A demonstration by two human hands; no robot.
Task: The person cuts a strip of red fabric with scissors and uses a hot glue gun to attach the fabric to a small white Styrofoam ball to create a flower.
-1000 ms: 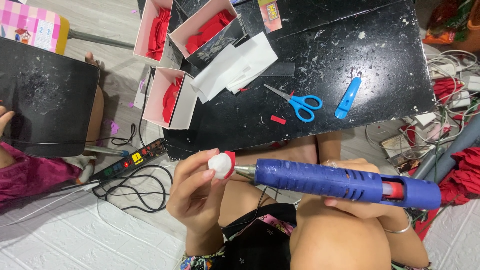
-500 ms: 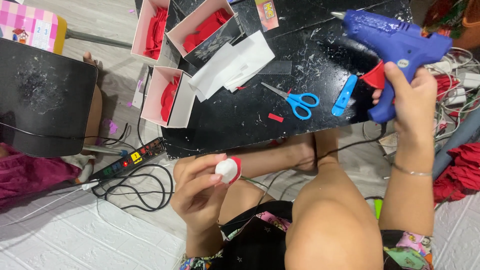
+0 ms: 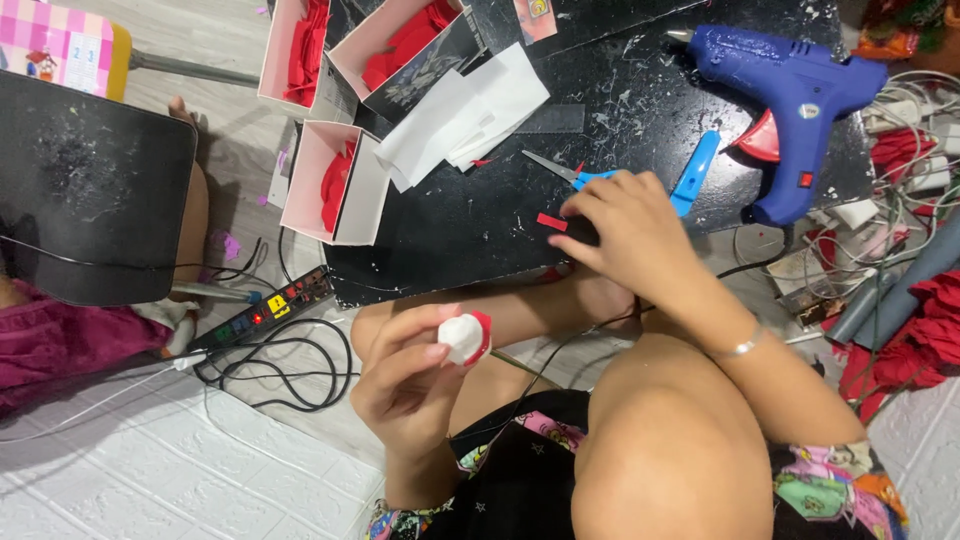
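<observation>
My left hand [image 3: 415,375] holds a small white ball with a red edge [image 3: 466,337] between thumb and fingers, above my lap. My right hand [image 3: 620,230] reaches onto the black table [image 3: 450,240], its fingertips at a small red strip [image 3: 551,221]. Whether it grips the strip I cannot tell. Blue-handled scissors [image 3: 580,175] lie partly hidden under that hand. The blue glue gun [image 3: 790,85] lies on the table at the far right, nobody holding it. A blue utility knife [image 3: 694,172] lies beside it.
Three open boxes with red material [image 3: 335,185] stand at the table's left. White paper sheets [image 3: 465,115] lie in the middle. A power strip [image 3: 265,310] and black cables lie on the floor. A tangle of wires [image 3: 900,150] sits right. Another black board [image 3: 90,190] stands at the left.
My right hand has set the glue gun down on the table at the far right and moved left to the red strip by the scissors. The left hand keeps the ball.
</observation>
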